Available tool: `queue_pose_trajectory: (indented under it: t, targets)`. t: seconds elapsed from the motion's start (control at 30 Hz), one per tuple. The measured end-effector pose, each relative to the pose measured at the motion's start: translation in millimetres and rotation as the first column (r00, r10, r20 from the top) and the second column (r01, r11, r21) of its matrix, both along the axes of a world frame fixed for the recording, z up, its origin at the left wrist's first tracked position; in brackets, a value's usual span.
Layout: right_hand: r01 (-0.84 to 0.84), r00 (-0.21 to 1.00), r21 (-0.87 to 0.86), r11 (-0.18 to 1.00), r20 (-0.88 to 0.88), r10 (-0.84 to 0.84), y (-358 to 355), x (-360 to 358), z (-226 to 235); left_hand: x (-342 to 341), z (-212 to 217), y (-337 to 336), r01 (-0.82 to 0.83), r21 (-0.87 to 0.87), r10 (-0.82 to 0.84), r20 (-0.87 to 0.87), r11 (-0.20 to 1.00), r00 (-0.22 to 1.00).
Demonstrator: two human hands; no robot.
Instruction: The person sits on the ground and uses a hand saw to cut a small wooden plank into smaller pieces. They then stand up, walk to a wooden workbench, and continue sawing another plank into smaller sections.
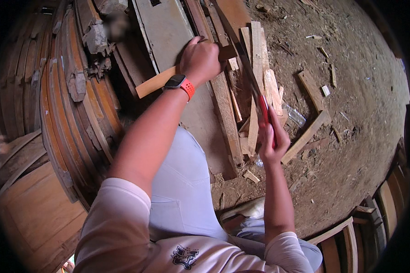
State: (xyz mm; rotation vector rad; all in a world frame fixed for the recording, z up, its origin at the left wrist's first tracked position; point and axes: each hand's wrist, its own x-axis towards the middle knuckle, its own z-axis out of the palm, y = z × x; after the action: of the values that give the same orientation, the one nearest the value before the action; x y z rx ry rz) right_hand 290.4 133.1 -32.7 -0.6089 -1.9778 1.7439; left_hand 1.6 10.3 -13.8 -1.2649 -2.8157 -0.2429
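My left hand (201, 61), with a watch on a red strap at the wrist, is closed over a flat strip of wood (157, 81). The strip lies crosswise on a long grey board (166, 29), and its darker far end sticks out to the right of my fingers. In my right hand (274, 139) is the red handle of a handsaw (247, 63). The saw's long blade points up and away to the left, beside the strip's right end. Whether the teeth touch the wood I cannot tell.
Long planks (228, 120) and offcuts (272, 88) lie right of the board. A clear plastic bottle (295, 114) and loose wood pieces (310, 88) are on the dirt floor (364, 123). Curved timbers (61, 118) are stacked at left, near a wooden panel (36, 204). Wooden frames (351, 241) stand lower right.
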Motion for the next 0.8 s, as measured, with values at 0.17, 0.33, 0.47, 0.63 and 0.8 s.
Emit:
queue_pose_trajectory:
  t: [0.17, 0.33, 0.47, 0.63, 0.8]
  targets:
    - [-0.018, 1.0, 0.05, 0.999, 0.011, 0.018, -2, 2, 19, 4, 1, -4, 0.03, 0.053, -0.028, -0.039, 0.998, 0.999]
    - [-0.012, 1.0, -0.036, 0.999, -0.026, 0.011, 2, -59, 16, -2, -1, -1, 0.002, -0.01, -0.002, 0.001, 1.0, 1.0]
    - [0.008, 1.0, 0.052, 0.999, -0.015, -0.007, -3, -8, 7, 1, -2, -2, 0.015, 0.026, -0.015, 0.019, 1.0, 1.0]
    - [-0.03, 1.0, 0.022, 0.999, 0.007, 0.03, 2, -13, 8, 3, 3, -3, 0.011, -0.081, -0.009, 0.017, 0.997, 1.0]
    - [0.011, 0.999, -0.067, 0.998, -0.044, -0.014, -9, -54, 11, -4, -9, 0, 0.052, -0.076, -0.056, -0.045, 0.996, 0.997]
